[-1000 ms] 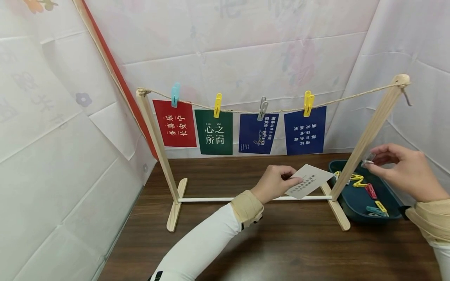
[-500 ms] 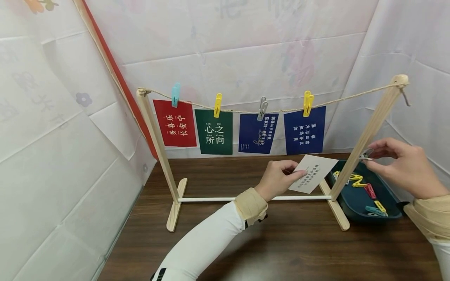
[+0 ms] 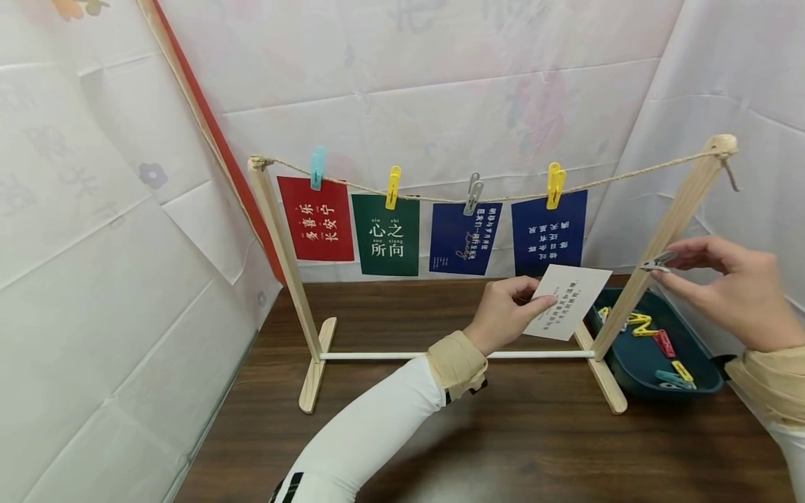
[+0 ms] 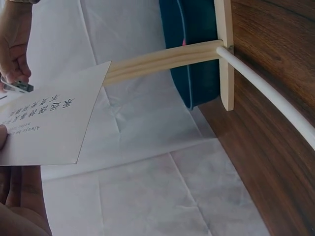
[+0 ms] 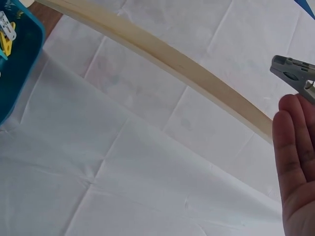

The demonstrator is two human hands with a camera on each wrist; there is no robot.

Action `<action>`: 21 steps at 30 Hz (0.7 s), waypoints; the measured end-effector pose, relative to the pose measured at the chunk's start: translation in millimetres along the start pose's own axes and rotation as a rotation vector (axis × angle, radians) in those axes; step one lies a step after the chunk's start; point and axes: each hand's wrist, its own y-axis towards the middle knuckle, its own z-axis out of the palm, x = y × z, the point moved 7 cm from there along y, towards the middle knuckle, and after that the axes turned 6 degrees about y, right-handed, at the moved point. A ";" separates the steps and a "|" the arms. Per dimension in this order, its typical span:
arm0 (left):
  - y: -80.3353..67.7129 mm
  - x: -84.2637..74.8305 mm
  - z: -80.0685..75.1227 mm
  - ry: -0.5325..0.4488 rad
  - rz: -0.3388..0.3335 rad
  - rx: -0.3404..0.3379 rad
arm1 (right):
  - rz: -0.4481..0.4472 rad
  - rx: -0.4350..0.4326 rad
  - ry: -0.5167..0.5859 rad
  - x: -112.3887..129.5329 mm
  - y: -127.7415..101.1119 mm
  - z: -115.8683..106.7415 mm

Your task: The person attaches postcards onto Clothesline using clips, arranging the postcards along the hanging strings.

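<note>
1. Risk of a dropped card: white card (image 3: 569,302) pinched only at its lower left corner by the left hand (image 3: 506,318), rest of it unsupported in the air; likely to twist or slip if the pinch loosens.
2. Risk of a snag: right wooden post (image 3: 660,244) standing between the card and the grey clip (image 3: 657,262); could be knocked, shaking the rope (image 3: 503,197) and the four hung cards.
3. Risk of a fumbled clip: held at its rear end by fingertips alone, jaws apparently closed and pointing left; could spring out if squeezed off-centre.
4. Risk of crowding: only a short free stretch of rope between the yellow clip (image 3: 553,185) on the rightmost blue card (image 3: 548,234) and the post top.
5. Left hand: raised above the worktop (image 3: 503,433), forearm reaching in from lower centre, thumb on top of the card and fingers curled beneath, card face tilted up, below the rope and just left of the post.
6. Right hand (image 3: 729,293): raised right of the post, above the teal tray (image 3: 635,363) of spare clips, thumb and fingers closed on the grey clip, remaining fingers extended; in the right wrist view, clip tip showing beyond the fingers.
</note>
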 end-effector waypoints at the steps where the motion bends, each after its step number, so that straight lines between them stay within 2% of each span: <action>1: 0.8 -1.1 0.7 -0.004 -0.002 0.002 | 0.003 -0.012 0.008 0.6 0.4 -0.9; 11: 11.5 -14.6 5.1 0.001 0.045 0.009 | 0.007 -0.092 0.040 7.9 4.2 -8.9; 21: 19.8 -20.5 5.9 0.003 0.052 0.004 | 0.133 -0.140 0.077 10.3 12.2 -17.9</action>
